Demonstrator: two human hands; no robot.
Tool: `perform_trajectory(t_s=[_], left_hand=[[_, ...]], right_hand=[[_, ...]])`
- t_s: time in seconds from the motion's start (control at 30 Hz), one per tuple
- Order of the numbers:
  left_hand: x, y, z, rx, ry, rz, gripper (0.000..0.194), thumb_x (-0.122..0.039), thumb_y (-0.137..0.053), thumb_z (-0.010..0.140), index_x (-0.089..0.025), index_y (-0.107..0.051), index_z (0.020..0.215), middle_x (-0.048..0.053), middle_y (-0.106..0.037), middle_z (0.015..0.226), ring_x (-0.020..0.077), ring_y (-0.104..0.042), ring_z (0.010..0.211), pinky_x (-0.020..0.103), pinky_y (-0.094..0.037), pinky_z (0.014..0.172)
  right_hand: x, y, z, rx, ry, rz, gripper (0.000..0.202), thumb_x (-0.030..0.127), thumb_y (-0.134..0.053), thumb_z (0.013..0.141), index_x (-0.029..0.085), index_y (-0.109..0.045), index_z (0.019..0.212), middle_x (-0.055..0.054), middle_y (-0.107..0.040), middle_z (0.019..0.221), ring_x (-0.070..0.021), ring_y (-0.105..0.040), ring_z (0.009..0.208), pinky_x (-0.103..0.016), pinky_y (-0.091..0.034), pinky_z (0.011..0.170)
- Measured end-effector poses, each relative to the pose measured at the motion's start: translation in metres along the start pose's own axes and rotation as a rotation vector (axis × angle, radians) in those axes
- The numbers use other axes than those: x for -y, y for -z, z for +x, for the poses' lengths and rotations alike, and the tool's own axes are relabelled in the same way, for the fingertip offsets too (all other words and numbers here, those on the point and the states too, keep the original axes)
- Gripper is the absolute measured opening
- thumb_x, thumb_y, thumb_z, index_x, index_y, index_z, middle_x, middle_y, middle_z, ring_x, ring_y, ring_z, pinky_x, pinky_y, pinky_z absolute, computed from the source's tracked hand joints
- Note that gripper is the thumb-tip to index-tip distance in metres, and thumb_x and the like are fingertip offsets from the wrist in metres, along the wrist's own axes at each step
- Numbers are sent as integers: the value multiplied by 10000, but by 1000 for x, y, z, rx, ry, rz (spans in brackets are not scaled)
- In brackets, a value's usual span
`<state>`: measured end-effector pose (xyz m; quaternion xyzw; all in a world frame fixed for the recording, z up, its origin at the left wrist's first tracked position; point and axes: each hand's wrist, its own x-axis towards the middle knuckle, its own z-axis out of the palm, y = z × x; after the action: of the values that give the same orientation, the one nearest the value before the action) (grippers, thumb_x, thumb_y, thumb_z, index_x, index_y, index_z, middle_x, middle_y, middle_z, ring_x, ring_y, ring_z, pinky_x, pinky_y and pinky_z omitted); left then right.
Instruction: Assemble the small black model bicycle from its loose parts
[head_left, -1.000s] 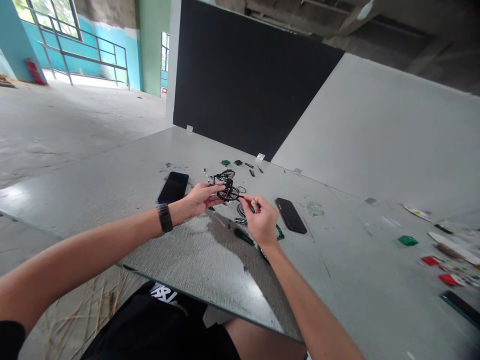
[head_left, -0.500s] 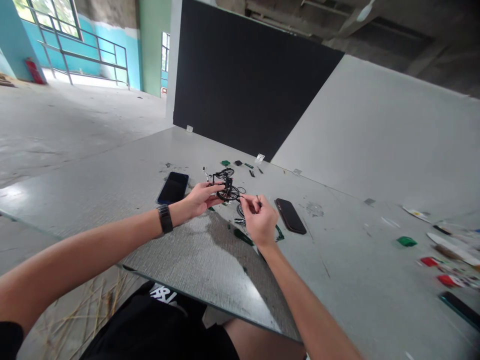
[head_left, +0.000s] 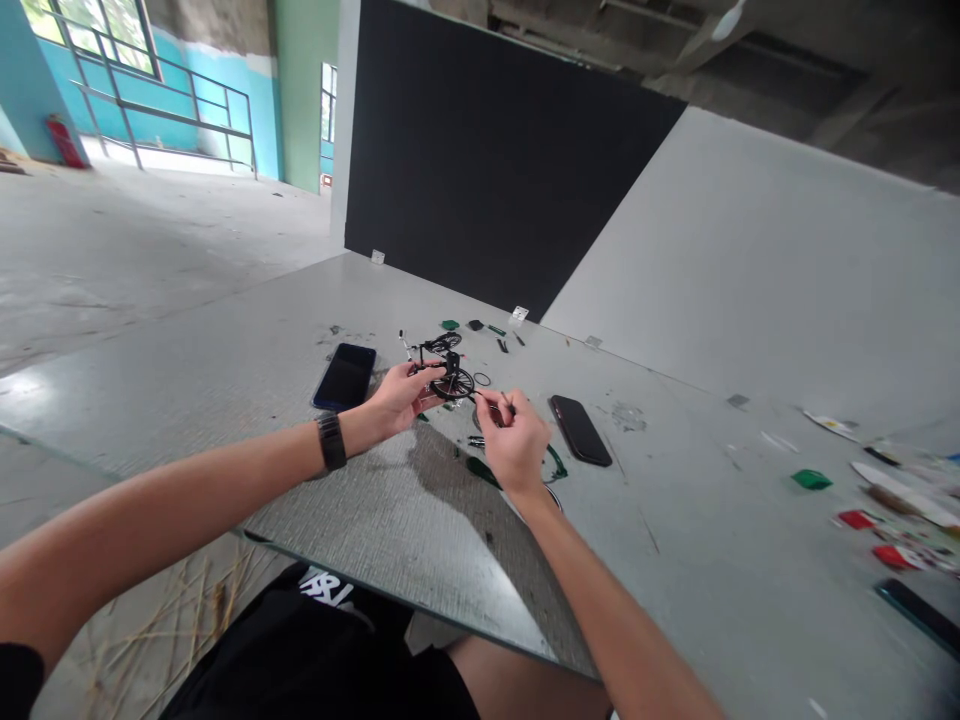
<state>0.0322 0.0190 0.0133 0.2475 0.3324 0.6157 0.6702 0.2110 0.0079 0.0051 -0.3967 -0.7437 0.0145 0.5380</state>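
Note:
A small black model bicycle (head_left: 452, 384) is gripped near its rear wheel by my left hand (head_left: 403, 393), thumb on top and fingers beneath. Its handlebar end points away to the left. Just right of that wheel, my right hand (head_left: 516, 432) pinches a thin dark tool (head_left: 511, 407), whose narrow tip reaches the wheel's edge. The tool's exact kind is too small to make out. Under and beside my right hand lie a dark green piece (head_left: 482, 471), a green curved part (head_left: 556, 463) and a thin black ring (head_left: 482, 379).
A phone (head_left: 345, 377) lies left of my hands, another phone (head_left: 580, 430) to the right. Small green and black pieces (head_left: 475, 325) are scattered behind the bicycle. Farther right are a green piece (head_left: 812, 480), red-marked items (head_left: 896, 557) and a dark phone-like object (head_left: 919, 612).
The bicycle and both hands have shifted very slightly to the left. My grips look the same, with the tool's tip still at the wheel.

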Motion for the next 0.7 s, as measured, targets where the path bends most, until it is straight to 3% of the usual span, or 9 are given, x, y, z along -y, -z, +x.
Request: perform_trajectory(t_s=[0.27,0.7], left_hand=[[2,0,-1,-1,-14,8,140,-63,-691,879,-117,-661,1004,71,-743,868,118,-708,716,255,-576,742],[2,0,-2,11,-35,22,126,-76,-681,885,-125,-669,1000,68,-742,887,118,-700,740,266,-577,771]], right_hand=[[0,0,-1,23,-31,21,429,313,-621,937,284,-277,682,-50,-784,847,-225,-769,853,-333,-575,677],[3,-1,-2,12,42,-31,406,289,-597,954,281,-288,691,-43,-779,857,-206,-764,816,-321,-545,663]])
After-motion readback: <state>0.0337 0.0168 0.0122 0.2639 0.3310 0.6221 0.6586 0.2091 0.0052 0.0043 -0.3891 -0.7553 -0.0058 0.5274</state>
